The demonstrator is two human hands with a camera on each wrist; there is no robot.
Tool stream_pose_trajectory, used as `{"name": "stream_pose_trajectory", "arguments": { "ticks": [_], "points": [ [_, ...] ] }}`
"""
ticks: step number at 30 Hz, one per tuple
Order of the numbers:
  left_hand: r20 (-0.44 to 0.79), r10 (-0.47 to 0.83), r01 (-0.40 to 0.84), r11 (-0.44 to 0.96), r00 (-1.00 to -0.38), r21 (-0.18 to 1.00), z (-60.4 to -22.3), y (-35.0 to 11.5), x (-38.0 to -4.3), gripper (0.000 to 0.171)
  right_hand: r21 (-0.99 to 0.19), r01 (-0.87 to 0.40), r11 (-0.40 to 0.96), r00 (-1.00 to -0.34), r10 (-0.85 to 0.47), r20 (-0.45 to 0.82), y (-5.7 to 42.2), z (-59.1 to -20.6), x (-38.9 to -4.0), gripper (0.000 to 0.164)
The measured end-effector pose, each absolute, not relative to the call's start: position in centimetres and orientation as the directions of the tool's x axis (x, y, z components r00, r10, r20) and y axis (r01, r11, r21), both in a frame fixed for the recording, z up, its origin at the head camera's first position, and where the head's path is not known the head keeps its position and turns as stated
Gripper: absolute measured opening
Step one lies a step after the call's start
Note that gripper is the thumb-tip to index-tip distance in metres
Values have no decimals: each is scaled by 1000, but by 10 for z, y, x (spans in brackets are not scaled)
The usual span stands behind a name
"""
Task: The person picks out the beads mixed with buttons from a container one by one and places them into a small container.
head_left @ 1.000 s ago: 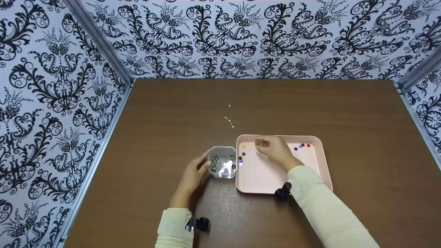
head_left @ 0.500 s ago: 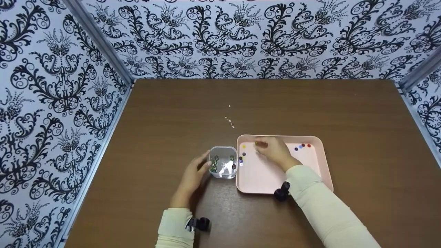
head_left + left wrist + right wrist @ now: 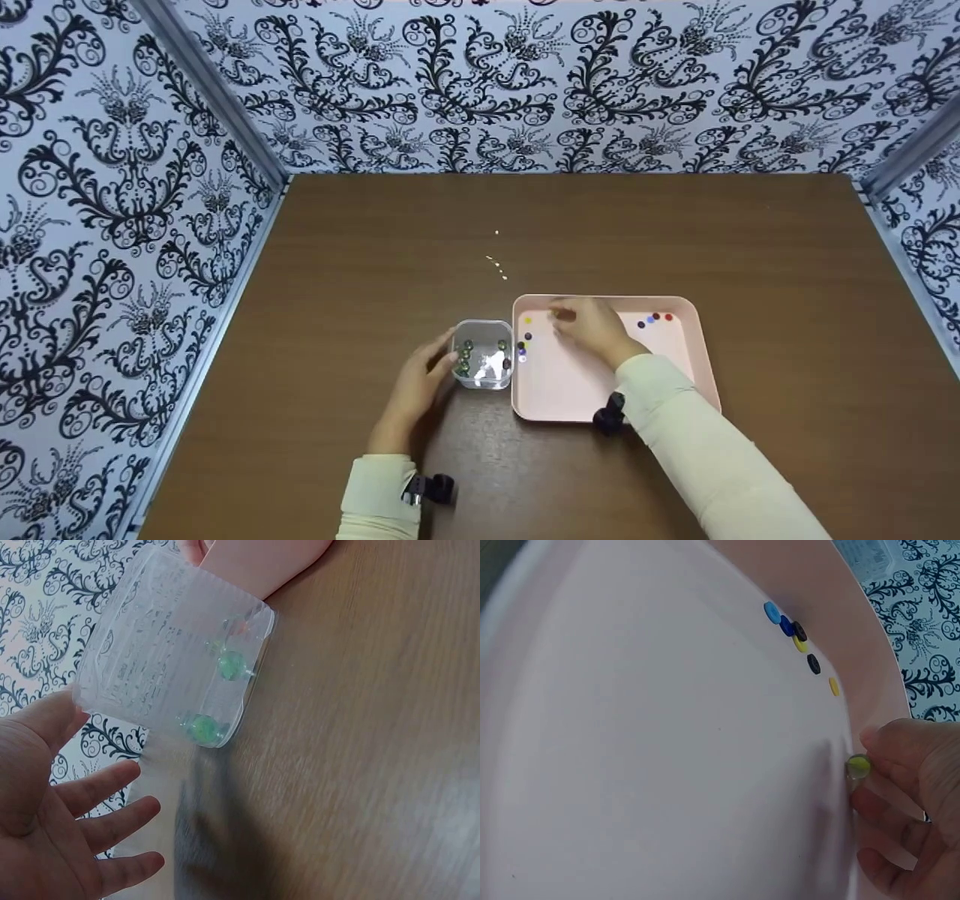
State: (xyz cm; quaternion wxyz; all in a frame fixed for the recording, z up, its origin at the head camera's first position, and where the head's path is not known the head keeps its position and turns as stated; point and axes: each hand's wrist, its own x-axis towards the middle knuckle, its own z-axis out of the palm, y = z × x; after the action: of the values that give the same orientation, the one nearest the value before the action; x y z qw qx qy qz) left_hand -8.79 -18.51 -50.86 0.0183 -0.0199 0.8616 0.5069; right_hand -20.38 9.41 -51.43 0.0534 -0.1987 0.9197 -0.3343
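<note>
My left hand (image 3: pixel 416 382) rests at the left side of a clear plastic container (image 3: pixel 482 321). In the left wrist view its thumb touches the container's rim and the other fingers are spread straight. Several green glass marbles (image 3: pixel 232 666) lie inside the container. My right hand (image 3: pixel 592 330) is over the far left part of a pink tray (image 3: pixel 585 390). Its thumb and fingertips pinch a clear marble with a yellow-green core (image 3: pixel 859 766), close to the tray's wall. Nearby in the tray lie a yellow button (image 3: pixel 835 686), a black button (image 3: pixel 814 664) and a light blue button (image 3: pixel 772 613).
The container stands right beside the tray's left wall on a brown wooden table (image 3: pixel 360 247). A red button (image 3: pixel 668 317) and a few others lie at the tray's far right. Patterned wall panels (image 3: pixel 495 90) rise behind and left of the table.
My right hand has shifted slightly left with the marble at its fingertips. The left hand, container and tray stay in place.
</note>
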Motion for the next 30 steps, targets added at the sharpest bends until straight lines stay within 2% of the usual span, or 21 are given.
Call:
{"name": "stream_pose_trajectory", "arguments": {
  "ticks": [16, 30],
  "points": [
    [-48, -13, -48, 491, -999, 870, -506, -183, -86, 43, -602, -313, 734, -913, -407, -22, 93, -510, -205, 35],
    [-55, -19, -57, 491, -998, 869, -506, -184, -87, 44, -628, -315, 712, -921, -389, 21, 92, -513, -204, 36]
  ]
}}
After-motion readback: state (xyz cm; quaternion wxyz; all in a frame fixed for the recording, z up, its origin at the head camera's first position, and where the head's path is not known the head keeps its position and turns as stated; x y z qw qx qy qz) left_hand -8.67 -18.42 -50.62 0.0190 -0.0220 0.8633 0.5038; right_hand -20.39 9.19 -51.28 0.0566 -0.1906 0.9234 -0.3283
